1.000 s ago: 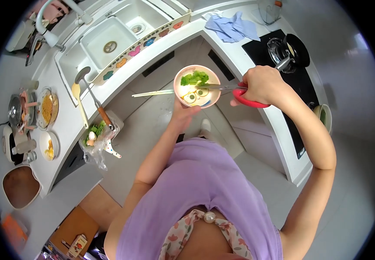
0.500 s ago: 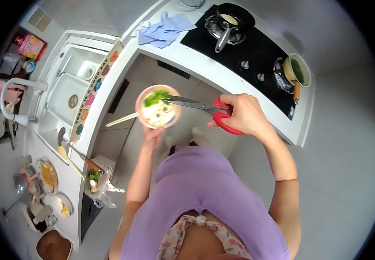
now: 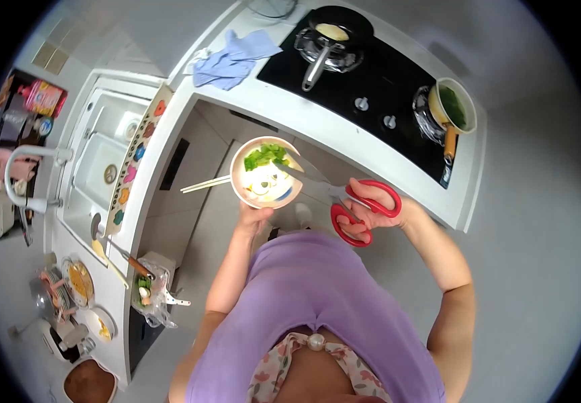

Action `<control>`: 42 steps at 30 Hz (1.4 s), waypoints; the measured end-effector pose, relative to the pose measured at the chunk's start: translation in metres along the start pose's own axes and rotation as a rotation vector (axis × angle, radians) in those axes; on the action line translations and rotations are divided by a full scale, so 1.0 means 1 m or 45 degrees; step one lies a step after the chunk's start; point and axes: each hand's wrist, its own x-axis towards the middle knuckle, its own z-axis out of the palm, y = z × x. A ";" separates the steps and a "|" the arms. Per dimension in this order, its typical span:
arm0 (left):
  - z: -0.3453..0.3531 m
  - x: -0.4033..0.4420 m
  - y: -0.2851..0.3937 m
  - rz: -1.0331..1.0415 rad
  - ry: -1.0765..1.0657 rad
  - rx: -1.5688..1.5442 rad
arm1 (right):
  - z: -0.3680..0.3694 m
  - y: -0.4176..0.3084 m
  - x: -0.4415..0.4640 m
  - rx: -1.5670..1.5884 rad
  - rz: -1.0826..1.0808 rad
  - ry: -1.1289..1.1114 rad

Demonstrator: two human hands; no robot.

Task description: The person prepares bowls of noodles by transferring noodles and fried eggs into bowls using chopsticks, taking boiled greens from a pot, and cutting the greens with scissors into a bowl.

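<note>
A pink-rimmed bowl [image 3: 235, 176] rests in my left hand [image 3: 255, 216], which is wrapped under its near side. Chopped green leaves [image 3: 265, 156] lie inside, over a face-like pattern at the bottom. Two pale chopsticks [image 3: 204, 184] stick out from the bowl's left side. My right hand [image 3: 371, 216] has its fingers through the red handles of a pair of scissors [image 3: 334, 189]. The scissor blades are spread apart, with their tips over the bowl beside the greens.
Black stove [image 3: 344, 101] with a frying pan [image 3: 341, 20] and a yellow pot [image 3: 468, 107]. Blue cloth [image 3: 233, 60] on the counter; sink [image 3: 96, 168] at left. Ladle [image 3: 124, 252] and spoon overhang the counter edge above a bagged bin [image 3: 163, 309].
The view has turned toward the stove over the last second. The scissors have gone from nearly closed to spread wide, and my right hand has rotated with the palm showing more.
</note>
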 end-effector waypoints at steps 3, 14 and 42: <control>-0.001 0.009 -0.010 -0.045 -0.064 0.101 | -0.026 0.022 -0.012 0.203 -0.060 -0.092; 0.012 0.044 -0.040 -0.082 -0.094 -0.164 | -0.021 0.065 -0.083 -0.109 -0.583 0.272; 0.058 0.028 -0.045 -0.216 -0.154 0.044 | -0.292 0.157 -0.187 -1.074 0.528 2.915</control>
